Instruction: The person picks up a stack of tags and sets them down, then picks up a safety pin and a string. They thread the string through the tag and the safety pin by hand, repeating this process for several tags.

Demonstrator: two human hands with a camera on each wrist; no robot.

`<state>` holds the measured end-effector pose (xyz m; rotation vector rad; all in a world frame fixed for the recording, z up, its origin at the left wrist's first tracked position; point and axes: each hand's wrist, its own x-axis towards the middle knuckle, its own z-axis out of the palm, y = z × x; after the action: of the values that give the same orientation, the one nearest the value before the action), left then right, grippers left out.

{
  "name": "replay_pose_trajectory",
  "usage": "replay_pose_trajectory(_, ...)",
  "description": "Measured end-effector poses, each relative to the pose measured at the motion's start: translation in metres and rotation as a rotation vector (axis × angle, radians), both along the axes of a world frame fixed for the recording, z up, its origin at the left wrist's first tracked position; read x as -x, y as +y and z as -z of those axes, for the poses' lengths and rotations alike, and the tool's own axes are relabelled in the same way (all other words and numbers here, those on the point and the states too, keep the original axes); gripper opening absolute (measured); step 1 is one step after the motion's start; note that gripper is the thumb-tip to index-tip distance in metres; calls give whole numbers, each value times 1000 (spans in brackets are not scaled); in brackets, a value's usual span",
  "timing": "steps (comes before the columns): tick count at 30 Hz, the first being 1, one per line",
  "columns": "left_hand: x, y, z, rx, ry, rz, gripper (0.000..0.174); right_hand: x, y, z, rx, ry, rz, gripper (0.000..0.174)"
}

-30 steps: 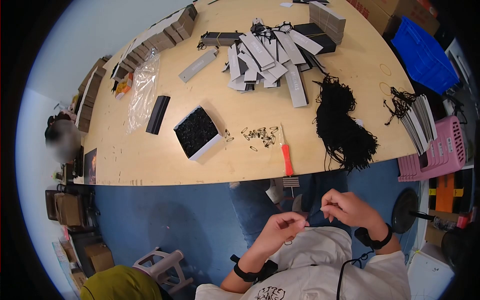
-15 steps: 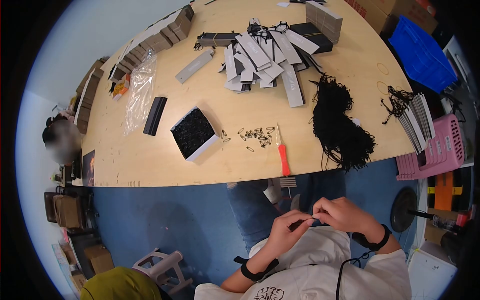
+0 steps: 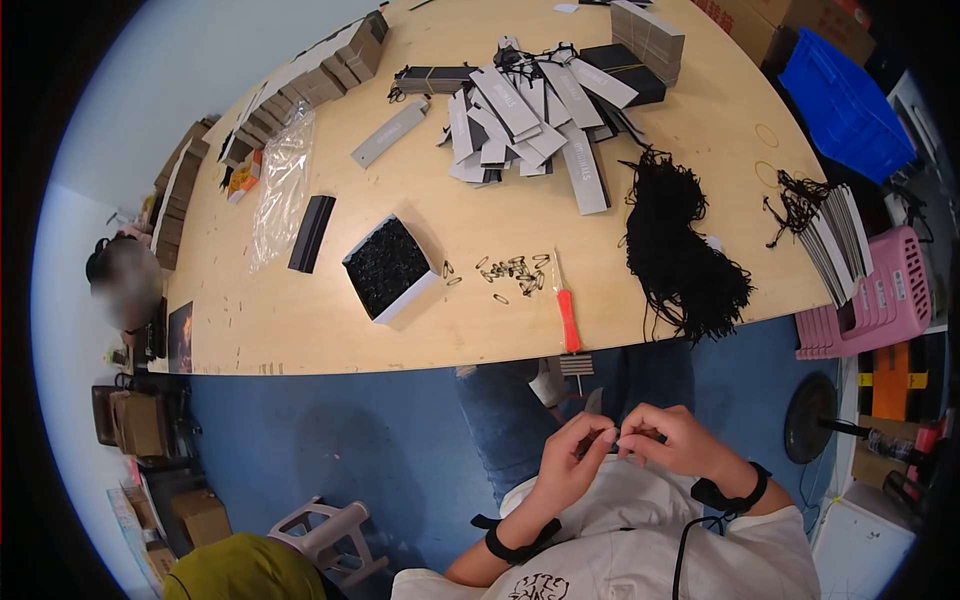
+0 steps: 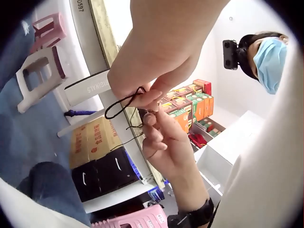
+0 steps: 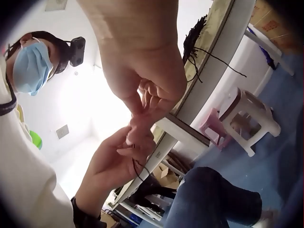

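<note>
In front of my lap, my left hand (image 3: 568, 465) and right hand (image 3: 672, 442) meet fingertip to fingertip. A thin black cord (image 4: 108, 113) runs between them, pinched by the thumb and fingers of each. In the left wrist view its loop hangs out beside the left fingers, and loose ends trail near the right hand. The right wrist view shows a bit of the cord (image 5: 137, 167) below the left fingers. The spot where the fingertips meet hides the middle of the cord.
On the table (image 3: 280, 335) lie a bundle of black cords (image 3: 680, 250), a red-handled tool (image 3: 568, 320), small metal pins (image 3: 515, 272) and a box (image 3: 408, 300) of small black pieces. Farther back is a pile of printed grey tags (image 3: 510, 105). A stool (image 3: 325, 530) stands at the left.
My hands were apart a second ago; the right hand came left and the fingertips met. Since then both hands have shifted slightly, still close together. The things on the table stayed put.
</note>
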<state>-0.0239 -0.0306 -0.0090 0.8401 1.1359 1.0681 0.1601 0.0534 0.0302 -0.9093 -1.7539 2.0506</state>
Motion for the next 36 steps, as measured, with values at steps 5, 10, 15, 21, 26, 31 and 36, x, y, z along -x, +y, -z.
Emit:
replay_pose_trajectory(5, 6, 5, -8, -75, 67, 79, 13, 4, 14, -11, -365, -75, 98, 11)
replay_pose_trajectory(10, 14, 8, -14, -5, -44, 254, 17, 0, 24, -11, -393, -33, -116, 12)
replay_pose_trajectory(15, 18, 12, -22, 133, -281, 273, 14, 0, 19, -5, -503, -17, -126, 14)
replay_pose_trajectory(21, 13, 11, -22, 180, -385, 156, 11, 8, 7, -18, -949, -46, 7, 22)
replay_pose_trajectory(26, 4, 9, -27, 70, -230, 45, 9, 12, 3, -24, -1053, -57, 93, 24)
replay_pose_trajectory(31, 7, 10, -33, 38, 34, 111, 7, 11, 1, -35, -1062, -147, 28, 23)
replay_pose_trajectory(36, 2, 14, -42, 4, 177, 104, 5, 8, -1, -40, -1098, -236, -24, 19)
